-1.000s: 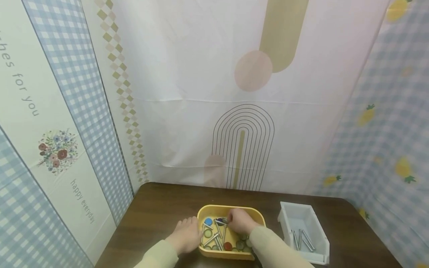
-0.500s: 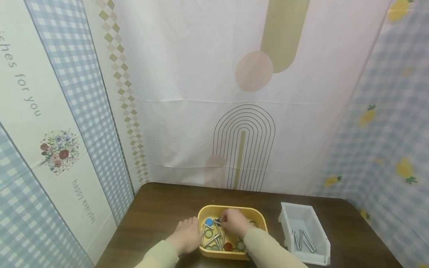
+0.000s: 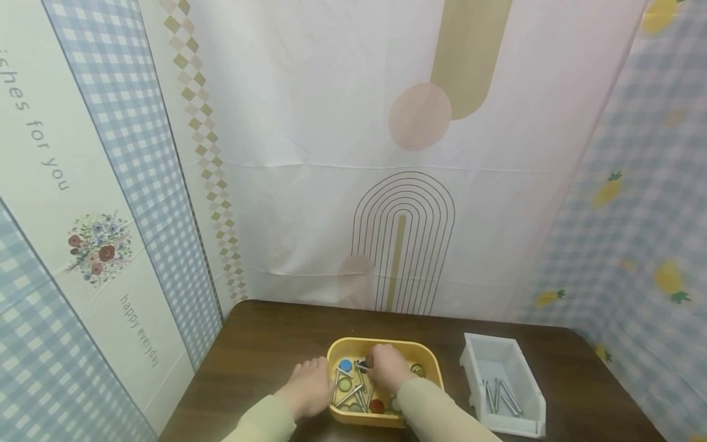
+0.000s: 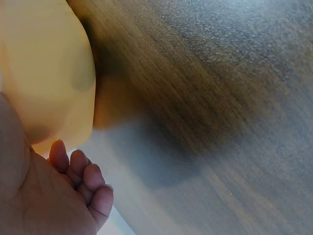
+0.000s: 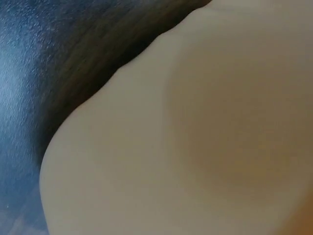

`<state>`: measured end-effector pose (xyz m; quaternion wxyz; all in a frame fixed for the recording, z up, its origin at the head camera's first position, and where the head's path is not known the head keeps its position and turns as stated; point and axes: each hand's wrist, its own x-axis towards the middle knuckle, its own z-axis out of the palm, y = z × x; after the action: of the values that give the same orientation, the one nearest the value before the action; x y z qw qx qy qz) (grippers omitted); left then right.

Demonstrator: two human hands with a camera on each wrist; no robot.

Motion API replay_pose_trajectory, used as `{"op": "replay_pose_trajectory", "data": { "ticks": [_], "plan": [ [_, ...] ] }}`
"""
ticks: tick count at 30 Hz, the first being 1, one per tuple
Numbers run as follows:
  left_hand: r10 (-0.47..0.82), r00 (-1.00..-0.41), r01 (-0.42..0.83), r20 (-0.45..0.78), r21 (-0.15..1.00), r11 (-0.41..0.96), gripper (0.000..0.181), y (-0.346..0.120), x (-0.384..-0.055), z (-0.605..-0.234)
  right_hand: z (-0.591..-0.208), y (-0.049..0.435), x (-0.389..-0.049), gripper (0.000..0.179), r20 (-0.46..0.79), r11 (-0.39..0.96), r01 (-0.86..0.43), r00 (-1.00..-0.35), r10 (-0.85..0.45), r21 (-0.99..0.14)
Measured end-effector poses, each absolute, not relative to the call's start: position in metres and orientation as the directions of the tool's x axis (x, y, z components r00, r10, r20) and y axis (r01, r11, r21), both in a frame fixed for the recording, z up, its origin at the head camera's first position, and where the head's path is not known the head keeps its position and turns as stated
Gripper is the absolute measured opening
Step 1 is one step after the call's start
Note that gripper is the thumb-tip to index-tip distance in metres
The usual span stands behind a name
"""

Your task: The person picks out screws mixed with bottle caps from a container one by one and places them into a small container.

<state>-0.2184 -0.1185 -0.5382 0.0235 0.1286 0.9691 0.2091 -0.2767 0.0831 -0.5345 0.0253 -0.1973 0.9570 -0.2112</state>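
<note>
My right hand (image 3: 388,368) reaches into a yellow tub (image 3: 367,419), its fingers curled down at the end of a silver bolt (image 3: 361,366). Whether the fingertips pinch that bolt is hidden. More bolts (image 3: 349,395) lie in the tub among round caps, including a blue cap (image 3: 345,365), a red cap (image 3: 377,406) and a greenish cap (image 3: 345,385). Against the tub's left side rests my left hand (image 3: 309,387); its relaxed fingers (image 4: 93,177) show beside the yellow wall in the left wrist view. A sleeve blocks most of the right wrist view.
To the right of the tub stands a white bin (image 3: 491,351) with several bolts (image 3: 499,396) lying in it. Both containers are on a dark wooden table (image 3: 276,337). Behind the table hangs a patterned cloth (image 3: 309,233).
My right hand has shifted a little to the left inside the tub, uncovering caps at the tub's right. The left hand stays in place at the tub's side.
</note>
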Motion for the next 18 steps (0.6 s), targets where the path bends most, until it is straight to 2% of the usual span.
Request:
{"op": "replay_pose_trajectory", "data": {
  "ticks": [7,18],
  "plan": [
    [0.262,-0.965,0.244,0.012,0.412,0.878,0.026,-0.117,-0.218,-0.538,-0.54,0.088,-0.281,0.022,-0.015,0.838,-0.353,-0.919,-0.394,-0.417],
    [0.264,-0.965,0.237,-0.007,0.415,0.879,0.026,-0.117,-0.217,-0.53,-0.528,0.093,-0.283,0.013,-0.009,0.803,-0.36,-0.91,-0.414,-0.475]
  ]
}}
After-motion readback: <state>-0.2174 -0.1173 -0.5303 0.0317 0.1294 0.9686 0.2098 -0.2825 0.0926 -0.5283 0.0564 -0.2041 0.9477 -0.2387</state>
